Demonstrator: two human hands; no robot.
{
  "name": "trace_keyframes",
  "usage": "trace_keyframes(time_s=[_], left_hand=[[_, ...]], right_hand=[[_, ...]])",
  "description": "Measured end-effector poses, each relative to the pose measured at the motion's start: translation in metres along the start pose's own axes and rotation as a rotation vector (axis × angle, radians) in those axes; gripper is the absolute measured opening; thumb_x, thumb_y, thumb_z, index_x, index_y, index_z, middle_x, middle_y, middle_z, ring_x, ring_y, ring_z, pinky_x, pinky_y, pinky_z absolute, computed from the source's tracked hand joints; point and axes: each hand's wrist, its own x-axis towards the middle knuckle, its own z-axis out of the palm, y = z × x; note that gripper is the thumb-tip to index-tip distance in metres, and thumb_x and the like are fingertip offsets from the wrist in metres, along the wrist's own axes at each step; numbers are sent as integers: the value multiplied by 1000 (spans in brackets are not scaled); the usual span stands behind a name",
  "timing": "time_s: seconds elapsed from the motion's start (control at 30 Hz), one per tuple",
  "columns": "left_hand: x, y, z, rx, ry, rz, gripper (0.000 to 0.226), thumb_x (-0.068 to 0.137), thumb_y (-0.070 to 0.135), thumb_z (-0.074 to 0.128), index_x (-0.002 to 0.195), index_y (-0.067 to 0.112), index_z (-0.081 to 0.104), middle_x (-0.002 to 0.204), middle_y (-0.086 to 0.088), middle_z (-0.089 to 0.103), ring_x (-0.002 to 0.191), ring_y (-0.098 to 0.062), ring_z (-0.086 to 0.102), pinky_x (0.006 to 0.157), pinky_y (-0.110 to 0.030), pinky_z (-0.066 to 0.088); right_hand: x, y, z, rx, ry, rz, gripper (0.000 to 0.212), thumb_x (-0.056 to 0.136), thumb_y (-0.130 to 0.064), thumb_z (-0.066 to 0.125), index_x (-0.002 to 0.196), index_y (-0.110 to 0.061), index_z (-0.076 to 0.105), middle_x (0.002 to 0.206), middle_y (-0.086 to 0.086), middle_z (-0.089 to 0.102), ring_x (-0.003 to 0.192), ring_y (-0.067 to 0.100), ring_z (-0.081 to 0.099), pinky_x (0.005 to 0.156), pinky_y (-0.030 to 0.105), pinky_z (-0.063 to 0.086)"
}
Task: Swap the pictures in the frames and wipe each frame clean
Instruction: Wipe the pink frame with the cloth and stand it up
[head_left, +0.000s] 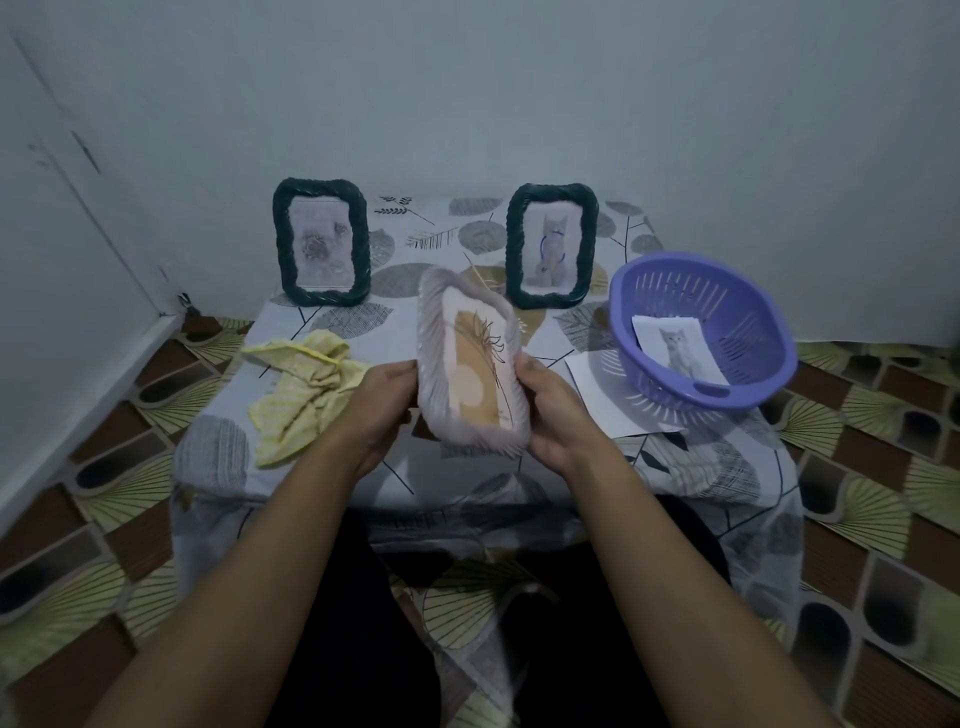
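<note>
I hold a pale lilac woven frame (470, 364) with a tan feather picture, tilted, above the middle of the table. My left hand (382, 402) grips its left edge and my right hand (550, 410) grips its right edge. Two dark green woven frames stand upright at the back: the left green frame (322, 241) shows roses, the right green frame (550, 244) shows a cat. A crumpled yellow cloth (301, 387) lies on the table left of my hands. A loose cat picture (680, 348) lies inside the purple basket.
The purple slotted basket (758, 358) sits at the table's right on a white sheet of paper (597, 395). The small table has a leaf-patterned cover (415, 234) and stands against a grey wall. Patterned floor tiles surround it.
</note>
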Motion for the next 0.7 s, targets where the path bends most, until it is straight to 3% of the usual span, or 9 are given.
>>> trace_keyframes(time_s=[0.13,0.23,0.33,0.4,0.47,0.6,0.7], left_hand=[[4,-20,-4,156,199,77,19,91,-5,57,96,3,73,84,-3,75,78,-18,68,78,-41,57],[6,-26,-3,153,277,74,21,91,-4,58,82,9,73,79,-3,72,77,-22,66,76,-41,57],[9,-23,-1,-29,188,-30,18,92,-5,54,92,-1,72,80,-6,74,76,-24,70,72,-34,59],[13,-19,-4,-213,50,-143,26,93,-1,51,112,-9,67,107,-20,72,98,-35,69,87,-41,58],[15,-13,-8,-308,-12,-212,33,96,8,52,124,-7,62,122,-20,66,109,-36,64,98,-44,53],[19,1,-11,-430,-61,-251,39,99,33,49,108,0,70,96,-13,74,86,-26,70,95,-43,52],[26,11,-7,-417,-93,-237,50,101,40,43,103,1,74,97,-15,75,89,-27,72,90,-41,52]], right_hand=[[1,3,-4,-212,36,-122,23,106,-23,43,122,-10,55,110,11,71,97,25,67,89,43,57],[2,8,-4,-306,28,-176,20,106,-24,43,121,-14,53,114,14,71,99,25,68,92,46,56],[1,9,-4,-337,41,-240,24,107,-23,40,126,-13,49,107,8,72,93,20,70,84,39,58],[0,7,-6,-364,35,-292,26,108,-22,38,129,-11,47,102,2,73,89,14,70,80,33,58],[-2,6,-7,-393,26,-342,26,108,-21,37,130,-11,47,100,-1,72,86,9,70,78,29,58],[-1,4,-9,-415,-1,-407,23,107,-22,36,127,-16,46,100,2,68,83,5,68,76,24,58],[4,2,-10,-413,-20,-431,19,107,-18,37,124,-17,46,103,7,68,88,10,69,81,28,58]])
